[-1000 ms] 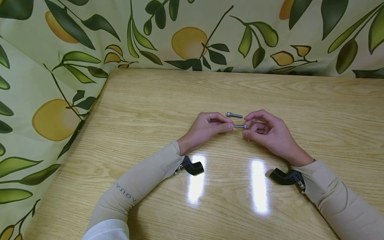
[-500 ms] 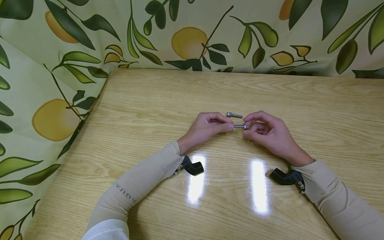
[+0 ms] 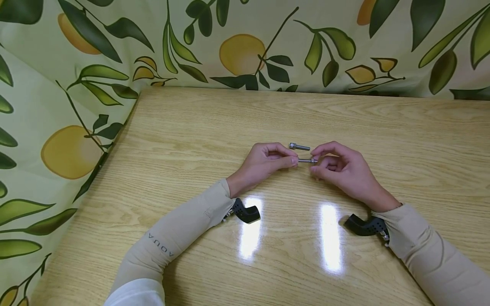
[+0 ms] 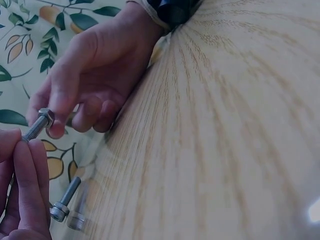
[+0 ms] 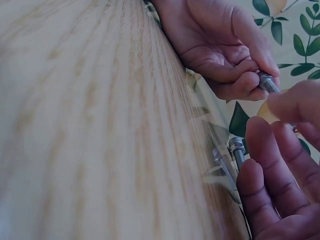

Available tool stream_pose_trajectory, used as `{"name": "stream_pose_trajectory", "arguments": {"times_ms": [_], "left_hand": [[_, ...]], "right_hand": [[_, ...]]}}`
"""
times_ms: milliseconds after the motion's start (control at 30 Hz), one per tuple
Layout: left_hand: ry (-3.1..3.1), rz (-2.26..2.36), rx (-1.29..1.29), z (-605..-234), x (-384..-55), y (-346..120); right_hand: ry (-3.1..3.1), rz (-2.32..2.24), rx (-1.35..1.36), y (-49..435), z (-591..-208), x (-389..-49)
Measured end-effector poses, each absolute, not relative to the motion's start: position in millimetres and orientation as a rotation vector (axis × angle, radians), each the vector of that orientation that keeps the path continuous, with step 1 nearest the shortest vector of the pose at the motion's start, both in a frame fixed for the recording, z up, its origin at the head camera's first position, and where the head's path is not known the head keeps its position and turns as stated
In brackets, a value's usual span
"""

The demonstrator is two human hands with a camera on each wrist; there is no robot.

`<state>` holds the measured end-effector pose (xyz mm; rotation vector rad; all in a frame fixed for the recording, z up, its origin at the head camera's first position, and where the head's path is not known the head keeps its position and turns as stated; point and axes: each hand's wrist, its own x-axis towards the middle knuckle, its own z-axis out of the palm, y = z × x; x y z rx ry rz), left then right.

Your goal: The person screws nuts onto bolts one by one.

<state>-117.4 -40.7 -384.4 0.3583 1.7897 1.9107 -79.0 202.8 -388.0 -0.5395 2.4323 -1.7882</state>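
My left hand (image 3: 268, 158) pinches the head end of a metal bolt (image 4: 34, 131), whose threaded shaft points to the right. A hex nut (image 4: 46, 116) sits near the free end of that shaft. My right hand (image 3: 342, 168) curls its thumb and fingers loosely round the nut end, with thumb and index fingertips a little apart on either side in the head view. In the right wrist view the right thumb (image 5: 295, 102) covers the nut and the bolt's tip. Just beyond lies a second socket-head bolt (image 3: 300, 147) on the table, carrying a nut against its head.
The wood-grain table (image 3: 191, 127) shows two bright reflections near the wrists. Black wrist cameras (image 3: 246, 212) hang under both forearms, which wear beige sleeves. A leaf-and-fruit patterned cloth (image 3: 245, 46) stands along the table's back and left edges.
The right fingertips have shifted very slightly about the nut, and the nut's visible face has turned. The left hand and the second bolt stay where they were.
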Motion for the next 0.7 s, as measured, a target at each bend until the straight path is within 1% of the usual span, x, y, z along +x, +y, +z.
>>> {"name": "stream_pose_trajectory", "arguments": {"times_ms": [267,500,700], "left_hand": [[1.773,1.921,0.347,-383.7,-117.3,-40.6],[1.784,1.918,0.346,-383.5,-117.4,-40.4],[1.775,1.924,0.339,-383.2,-117.1,-40.3]], "right_hand": [[2.503,-1.715,-0.486,202.6,-387.5,-78.6],[2.453,-1.763,-0.526,202.3,-388.0,-79.2],[2.514,-1.684,-0.462,201.9,-386.6,-79.2]]}}
